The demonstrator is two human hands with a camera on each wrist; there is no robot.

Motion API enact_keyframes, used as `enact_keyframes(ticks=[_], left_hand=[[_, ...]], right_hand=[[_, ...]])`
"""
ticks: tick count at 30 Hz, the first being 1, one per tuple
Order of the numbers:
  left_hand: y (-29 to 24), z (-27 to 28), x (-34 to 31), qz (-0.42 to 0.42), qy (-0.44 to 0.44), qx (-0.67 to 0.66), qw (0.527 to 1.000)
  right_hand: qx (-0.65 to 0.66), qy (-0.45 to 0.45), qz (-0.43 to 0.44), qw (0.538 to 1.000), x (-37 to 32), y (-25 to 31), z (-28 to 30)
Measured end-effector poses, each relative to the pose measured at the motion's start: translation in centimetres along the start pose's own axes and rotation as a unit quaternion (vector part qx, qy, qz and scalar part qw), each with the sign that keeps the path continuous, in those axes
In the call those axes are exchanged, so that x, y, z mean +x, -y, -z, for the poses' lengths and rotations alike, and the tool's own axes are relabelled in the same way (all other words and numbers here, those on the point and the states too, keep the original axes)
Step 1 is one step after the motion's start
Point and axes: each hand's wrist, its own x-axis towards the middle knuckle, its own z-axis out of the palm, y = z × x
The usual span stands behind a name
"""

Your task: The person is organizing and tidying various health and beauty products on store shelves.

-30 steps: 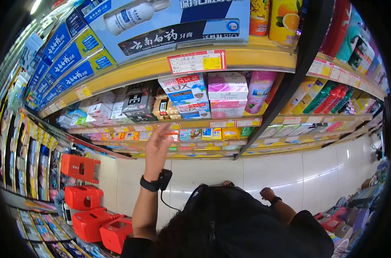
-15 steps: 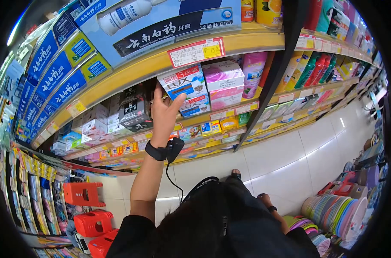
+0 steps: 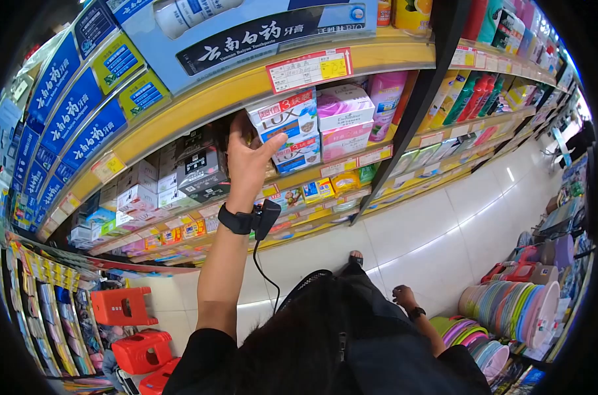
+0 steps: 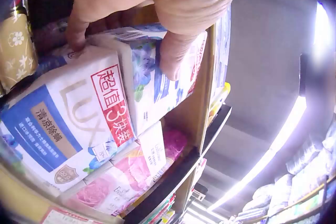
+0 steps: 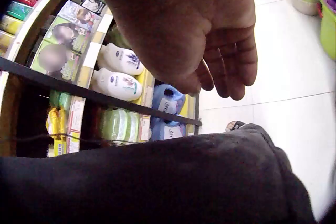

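On the middle shelf, two white-and-blue LUX packs are stacked, the upper one (image 3: 287, 118) tilted on the lower (image 3: 299, 155). My left hand (image 3: 247, 160) grips the upper pack at its left side, thumb on the printed face, other fingers behind it. In the left wrist view the thumb of that hand (image 4: 152, 3) presses the pack's blue-flowered side (image 4: 144, 71), and a fingertip touches its far edge. My right hand (image 3: 403, 296) hangs by the body holding nothing; in the right wrist view this hand (image 5: 194, 35) has loosely bent fingers.
Pink-and-white boxes (image 3: 345, 118) and a pink bottle (image 3: 386, 105) stand to the right, dark boxes (image 3: 200, 168) to the left. Above is a shelf edge with a price tag (image 3: 309, 71). A dark post (image 3: 424, 99) divides the shelves. Red stools (image 3: 121, 307) and stacked basins (image 3: 509, 309) stand behind.
My left hand has risen from in front of the lower shelves to the LUX packs and taken hold of the upper one, which has tilted. My right arm stays low beside the body.
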Motion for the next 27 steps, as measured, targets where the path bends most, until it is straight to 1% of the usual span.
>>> enact_keyframes(ticks=[3, 5, 7, 9, 11, 13, 15, 17, 18, 19, 20, 21, 23, 24, 26, 27], left_hand=[[-0.4, 0.1, -0.6, -0.022, -0.019, -0.008, 1.000], [-0.6, 0.5, -1.2, -0.012, -0.024, -0.011, 1.000], [-0.6, 1.0, -1.8, -0.018, -0.030, -0.015, 0.999], [-0.9, 1.5, -2.7, -0.021, -0.037, -0.019, 0.999], [-1.7, 1.9, -4.2, -0.004, -0.047, -0.027, 0.998], [-2.1, 2.4, -6.0, -0.001, -0.059, -0.042, 0.997], [-2.5, 3.5, -8.0, 0.011, -0.093, -0.089, 0.992], [-2.5, 4.8, -10.3, 0.035, -0.121, -0.077, 0.989], [-2.4, 5.4, -11.5, 0.054, -0.129, -0.081, 0.987], [-2.2, 5.8, -12.7, 0.054, -0.130, -0.084, 0.987], [-2.1, 6.3, -13.9, 0.059, -0.140, -0.068, 0.986], [-1.9, 6.6, -15.0, 0.066, -0.151, -0.053, 0.985], [-1.8, 7.0, -17.0, 0.073, -0.156, -0.064, 0.983], [-2.0, 7.1, -17.9, 0.083, -0.162, -0.055, 0.982], [-2.3, 7.4, -19.6, 0.109, -0.169, -0.044, 0.979], [-2.2, 7.6, -20.5, 0.108, -0.173, -0.045, 0.978]], right_hand=[[0.004, -0.002, 0.017, 1.000, 0.7, 3.8, 0.0], [-0.063, -0.016, 0.058, 0.996, 1.4, 5.4, 0.0], [-0.073, -0.023, 0.075, 0.994, 1.7, 7.6, 0.4], [-0.070, -0.015, 0.164, 0.984, 1.6, 10.4, 1.1], [-0.063, -0.036, 0.263, 0.962, 2.2, 13.8, 1.4], [-0.109, -0.091, 0.348, 0.927, 2.5, 18.5, 1.7], [-0.105, -0.113, 0.429, 0.890, -0.9, 26.6, 2.2], [-0.097, -0.126, 0.488, 0.858, -3.8, 33.4, 2.3], [-0.129, -0.147, 0.527, 0.827, -5.8, 36.8, 2.4], [-0.161, -0.168, 0.564, 0.792, -7.8, 40.0, 2.4], [-0.162, -0.169, 0.597, 0.767, -9.7, 42.8, 2.3], [-0.163, -0.169, 0.630, 0.741, -11.4, 45.1, 2.1], [-0.158, -0.203, 0.696, 0.670, -13.7, 48.7, 1.0], [-0.160, -0.202, 0.696, 0.670, -14.6, 50.1, 0.6], [-0.198, -0.219, 0.734, 0.612, -15.6, 52.5, -0.3], [-0.200, -0.216, 0.736, 0.610, -15.6, 53.2, -0.8]])
